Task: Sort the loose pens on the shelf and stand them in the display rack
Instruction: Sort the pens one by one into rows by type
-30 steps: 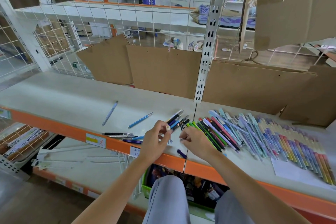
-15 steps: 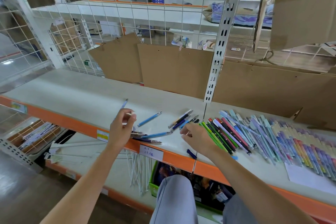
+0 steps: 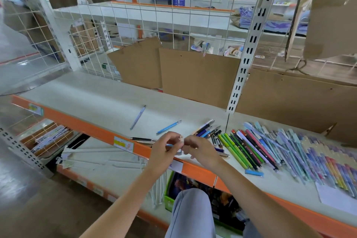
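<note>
My left hand (image 3: 164, 150) and right hand (image 3: 201, 150) meet above the shelf's orange front edge (image 3: 146, 149). Between them they pinch a blue pen (image 3: 170, 144) with a pale end; most of it is hidden by my fingers. Loose pens lie on the white shelf (image 3: 96, 102): a pale blue pen (image 3: 138, 117), a bright blue pen (image 3: 169, 126), a black pen (image 3: 143, 138) and a dark cluster (image 3: 206, 129). To the right, sorted rows lie flat: green pens (image 3: 237, 149), pale blue and purple pens (image 3: 289, 150), rainbow pens (image 3: 332, 160).
Cardboard sheets (image 3: 199, 75) lean against the wire grid behind the shelf. A slotted white upright (image 3: 241, 75) divides the shelf. A blue cap (image 3: 254, 172) and a paper sheet (image 3: 336, 195) lie near the front edge. White rack parts (image 3: 87, 158) lie on the lower shelf.
My left hand reached left to the pens at the front edge, then came back to meet my right hand with a blue pen. The camera has turned left.
</note>
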